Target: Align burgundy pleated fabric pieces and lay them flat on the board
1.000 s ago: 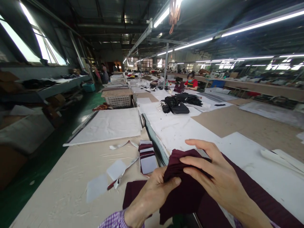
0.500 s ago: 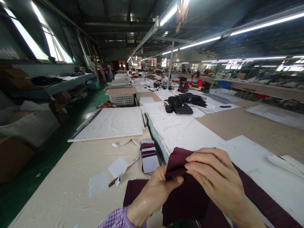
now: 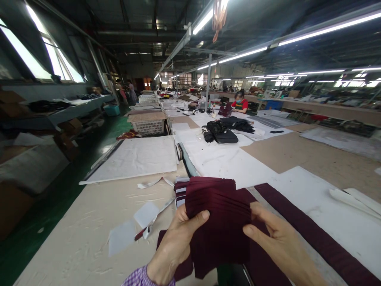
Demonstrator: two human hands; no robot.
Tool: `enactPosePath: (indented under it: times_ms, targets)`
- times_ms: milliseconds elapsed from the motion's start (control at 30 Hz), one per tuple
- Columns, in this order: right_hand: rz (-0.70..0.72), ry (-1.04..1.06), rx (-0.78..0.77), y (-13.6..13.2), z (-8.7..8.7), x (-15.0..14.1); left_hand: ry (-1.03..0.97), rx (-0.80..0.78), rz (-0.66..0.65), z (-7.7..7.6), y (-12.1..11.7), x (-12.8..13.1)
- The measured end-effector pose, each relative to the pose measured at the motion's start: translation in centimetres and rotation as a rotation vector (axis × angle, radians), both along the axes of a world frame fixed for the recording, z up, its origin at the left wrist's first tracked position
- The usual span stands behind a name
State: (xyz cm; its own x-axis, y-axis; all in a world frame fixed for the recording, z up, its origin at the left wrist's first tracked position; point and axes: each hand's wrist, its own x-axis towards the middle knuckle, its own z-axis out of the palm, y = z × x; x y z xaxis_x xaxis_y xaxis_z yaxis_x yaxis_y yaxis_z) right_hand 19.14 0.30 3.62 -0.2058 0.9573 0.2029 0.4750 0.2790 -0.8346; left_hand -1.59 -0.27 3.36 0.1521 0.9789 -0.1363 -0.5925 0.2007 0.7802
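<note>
A stack of ribbed maroon fabric pieces (image 3: 218,214) stands lifted in front of me. My left hand (image 3: 175,242) grips its left edge, thumb on top. On the right side, my right hand (image 3: 275,238) pinches the stack between thumb and fingers. More maroon fabric (image 3: 169,242) lies on the table under my hands, and a long maroon strip (image 3: 312,234) runs off to the lower right. Behind the stack, a small pile of maroon and white pieces (image 3: 178,192) shows only in part.
White paper scraps (image 3: 145,214) and a white strip (image 3: 153,182) lie on the beige table (image 3: 89,238). A large white sheet (image 3: 137,157) and black garments (image 3: 223,131) lie farther back. A person in red (image 3: 240,103) sits far off. A green aisle (image 3: 53,198) runs on the left.
The maroon stack has been spread and raised between both hands. My right hand slid from on top of it to its right edge, uncovering the long strip.
</note>
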Motion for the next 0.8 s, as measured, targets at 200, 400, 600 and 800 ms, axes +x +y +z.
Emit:
enactPosePath:
  times_ms: [200,400,600,800]
  targets:
    - [-0.115,0.189,-0.124,-0.9,-1.7,-1.3,-0.014,0.045,-0.012,-0.1,0.0,0.5]
    - [-0.034,0.582,-0.335,-1.5,-1.6,-2.3,-0.045,0.050,-0.021,-0.2,-0.1,0.6]
    - [-0.212,0.754,-0.421,-2.1,-1.8,-3.5,-0.094,0.018,-0.003,-0.2,-0.3,0.3]
    - [-0.212,0.728,-0.400,-2.3,-2.5,-3.2,-0.123,0.031,-0.009,-0.4,-0.5,0.3]
